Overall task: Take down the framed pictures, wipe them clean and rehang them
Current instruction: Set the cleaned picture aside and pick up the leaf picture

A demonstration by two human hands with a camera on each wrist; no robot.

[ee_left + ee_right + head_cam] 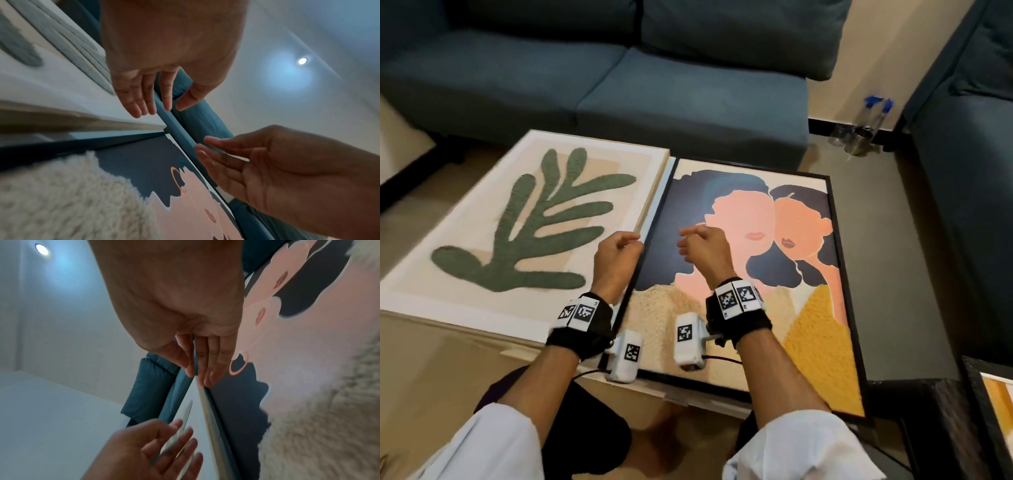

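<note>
A: Our left hand point(616, 255) and right hand point(703, 248) hang side by side, close but apart, fingers loosely curled and holding nothing. From the head view they hover above the seam where the two framed pictures lie flat on the tabletop point(458, 334): the pale wood-framed picture of a tufted green leaf point(524, 226) to our left, the black-framed picture of two peach faces with dark hair point(753, 274) to our right.

B: And no cloth is in sight. The clear spray bottles with blue triggers point(866, 126) stand on the floor by the blue fabric sofa point(619, 68), well apart from us.

A: The left wrist view shows the left hand's fingers point(135, 100) relaxed above the leaf picture's edge, clear of it, with the right hand point(267, 162) open over the black frame.

B: The right wrist view agrees: fingers point(209, 363) nearly straight near the seam, whether touching we cannot tell.

A: The risk, we think, is the black frame's near corner overhanging the tabletop; a careless press there could tip it off. Bare fingers could also smudge the surfaces.
</note>
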